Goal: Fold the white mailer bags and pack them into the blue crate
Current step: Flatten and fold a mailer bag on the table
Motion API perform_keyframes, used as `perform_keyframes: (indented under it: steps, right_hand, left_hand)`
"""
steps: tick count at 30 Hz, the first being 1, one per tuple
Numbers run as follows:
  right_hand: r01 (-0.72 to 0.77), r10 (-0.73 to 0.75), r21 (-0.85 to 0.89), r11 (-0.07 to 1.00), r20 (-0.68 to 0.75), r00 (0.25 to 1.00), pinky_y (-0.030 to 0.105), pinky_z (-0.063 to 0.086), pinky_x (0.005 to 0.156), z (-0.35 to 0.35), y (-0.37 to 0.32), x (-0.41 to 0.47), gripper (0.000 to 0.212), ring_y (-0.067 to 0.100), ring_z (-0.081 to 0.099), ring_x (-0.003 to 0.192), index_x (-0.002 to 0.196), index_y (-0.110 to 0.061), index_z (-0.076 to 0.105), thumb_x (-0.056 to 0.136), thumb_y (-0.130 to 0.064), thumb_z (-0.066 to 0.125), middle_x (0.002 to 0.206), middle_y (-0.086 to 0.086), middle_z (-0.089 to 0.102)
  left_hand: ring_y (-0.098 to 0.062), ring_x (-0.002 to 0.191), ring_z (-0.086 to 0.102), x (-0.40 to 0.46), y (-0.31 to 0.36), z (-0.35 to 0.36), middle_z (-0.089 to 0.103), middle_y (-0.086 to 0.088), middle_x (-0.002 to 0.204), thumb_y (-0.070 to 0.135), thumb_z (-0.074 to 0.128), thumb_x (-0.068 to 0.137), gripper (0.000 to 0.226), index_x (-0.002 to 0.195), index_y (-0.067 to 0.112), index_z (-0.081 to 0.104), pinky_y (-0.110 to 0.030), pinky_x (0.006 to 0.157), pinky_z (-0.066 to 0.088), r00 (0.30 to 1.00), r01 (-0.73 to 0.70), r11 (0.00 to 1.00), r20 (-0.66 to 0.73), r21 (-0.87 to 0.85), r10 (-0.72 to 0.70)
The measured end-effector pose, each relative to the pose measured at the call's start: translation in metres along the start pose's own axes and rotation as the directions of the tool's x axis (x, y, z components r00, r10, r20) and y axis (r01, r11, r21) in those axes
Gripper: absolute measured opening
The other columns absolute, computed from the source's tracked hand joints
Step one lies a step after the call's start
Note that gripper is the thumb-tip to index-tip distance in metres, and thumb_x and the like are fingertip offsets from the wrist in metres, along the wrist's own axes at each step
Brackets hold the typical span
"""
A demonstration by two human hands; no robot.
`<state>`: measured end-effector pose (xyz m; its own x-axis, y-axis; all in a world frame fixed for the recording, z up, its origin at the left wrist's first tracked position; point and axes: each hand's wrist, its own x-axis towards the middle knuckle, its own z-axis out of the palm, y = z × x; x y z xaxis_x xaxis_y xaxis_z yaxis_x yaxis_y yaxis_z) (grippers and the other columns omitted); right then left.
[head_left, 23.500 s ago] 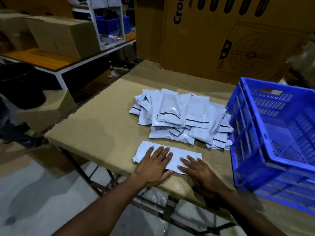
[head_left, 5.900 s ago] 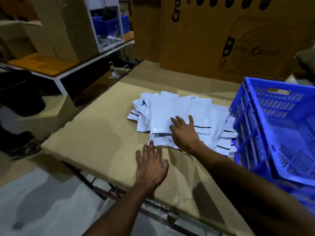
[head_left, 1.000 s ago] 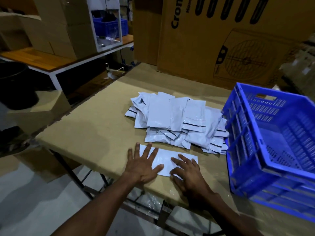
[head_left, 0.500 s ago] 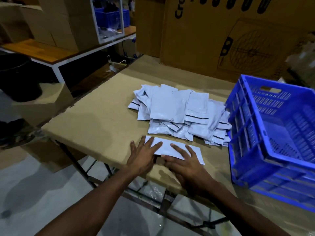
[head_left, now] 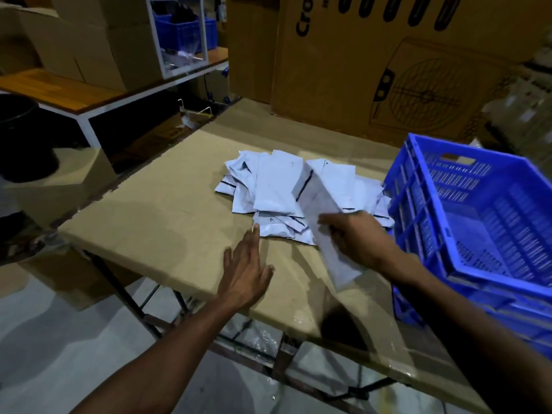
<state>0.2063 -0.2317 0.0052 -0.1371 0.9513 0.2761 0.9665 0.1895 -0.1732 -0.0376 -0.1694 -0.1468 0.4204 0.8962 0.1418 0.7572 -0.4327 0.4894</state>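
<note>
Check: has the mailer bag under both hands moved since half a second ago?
Yes. The right hand has lifted the mailer bag off the table, toward the blue crate.

Dim, warm indoor light; soft shadows fall under the hands, motion blur smears the right side, and wide-angle distortion bends the edges

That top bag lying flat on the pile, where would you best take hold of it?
Probably at its near short edge, coming from the near side. The top bag lies flat on the pile with its long side running away from the person, so that edge overhangs the bags below and fingers can slip under it. The left hand is free; the right hand already holds a bag.
</note>
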Motion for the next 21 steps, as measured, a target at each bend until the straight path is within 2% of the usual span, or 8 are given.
perform_keyframes:
  steps: [3,5,8,10,14,17,19,21]
  right_hand:
    - [-0.071,0.098,0.136,0.988,-0.204,0.974,0.032,0.056,0.079,-0.039,0.021,0.014,0.035,0.028,0.073,0.084,0.117,-0.011,0.072,0.086,0.000,0.062,0.100,0.012,0.076]
    - [-0.139,0.198,0.228,0.964,-0.260,0.945,0.023,0.055,0.076,-0.063,0.037,0.018,0.036,0.017,0.073,0.079,0.119,-0.009,0.070,0.086,0.003,0.061,0.102,0.007,0.076]
    - [-0.248,0.340,0.323,0.913,-0.267,0.902,0.032,0.060,0.061,-0.093,0.068,0.018,0.033,0.011,0.068,0.060,0.117,-0.012,0.070,0.088,0.000,0.058,0.094,0.000,0.074]
    - [-0.280,0.380,0.335,0.900,-0.288,0.879,0.032,0.057,0.061,-0.112,0.087,0.013,0.034,0.005,0.062,0.057,0.113,-0.013,0.071,0.086,0.002,0.057,0.088,-0.002,0.071]
    - [-0.324,0.387,0.232,0.917,-0.326,0.862,0.035,0.060,0.073,-0.153,0.115,-0.004,0.037,0.015,0.069,0.072,0.113,-0.009,0.072,0.081,0.007,0.060,0.095,0.005,0.075]
    - [-0.371,0.385,0.106,0.923,-0.313,0.868,0.046,0.057,0.088,-0.171,0.148,-0.020,0.041,0.030,0.072,0.089,0.117,-0.005,0.070,0.078,0.009,0.066,0.098,0.018,0.075]
    - [-0.409,0.379,-0.054,0.911,-0.281,0.882,0.051,0.054,0.086,-0.170,0.170,-0.030,0.043,0.041,0.070,0.090,0.118,-0.008,0.070,0.077,0.004,0.068,0.098,0.027,0.072]
    - [-0.452,0.425,-0.197,0.870,-0.166,0.890,0.049,0.054,0.081,-0.160,0.186,-0.038,0.046,0.045,0.066,0.091,0.121,-0.015,0.069,0.077,-0.004,0.070,0.100,0.031,0.069]
  left_hand:
    - [-0.024,0.153,0.011,0.002,0.013,0.009,0.001,-0.006,0.169,0.055,0.037,0.096,0.091,0.156,0.024,-0.024,-0.060,0.119,0.011,0.999,-0.018,0.996,0.049,0.089,0.013]
    - [-0.027,0.152,0.017,0.003,0.025,0.016,0.004,-0.008,0.169,0.058,0.029,0.092,0.090,0.157,0.022,-0.020,-0.061,0.117,0.017,0.997,-0.059,0.987,0.066,0.153,0.049]
    - [-0.031,0.151,0.021,0.008,0.041,0.025,0.007,-0.011,0.169,0.057,0.028,0.091,0.088,0.157,0.022,-0.016,-0.060,0.116,0.026,0.990,-0.117,0.970,0.099,0.211,0.098]
    - [-0.032,0.152,0.017,0.013,0.049,0.031,0.003,-0.012,0.169,0.058,0.031,0.090,0.089,0.157,0.024,-0.017,-0.058,0.114,0.027,0.986,-0.136,0.967,0.128,0.216,0.110]
    - [-0.038,0.150,0.022,0.021,0.064,0.042,0.009,-0.014,0.168,0.059,0.033,0.089,0.089,0.160,0.024,-0.008,-0.060,0.110,0.032,0.977,-0.178,0.955,0.158,0.236,0.143]
    - [-0.038,0.149,0.021,0.024,0.074,0.047,0.004,-0.012,0.169,0.060,0.031,0.090,0.085,0.162,0.025,0.002,-0.061,0.111,0.029,0.974,-0.184,0.952,0.175,0.246,0.144]
    - [-0.038,0.150,0.015,0.026,0.082,0.051,-0.004,-0.011,0.169,0.060,0.032,0.093,0.083,0.161,0.026,-0.002,-0.062,0.114,0.022,0.972,-0.196,0.946,0.180,0.257,0.152]
    - [-0.036,0.153,0.004,0.027,0.092,0.056,-0.014,-0.010,0.168,0.059,0.031,0.097,0.081,0.160,0.028,-0.009,-0.062,0.117,0.015,0.967,-0.210,0.939,0.201,0.273,0.158]
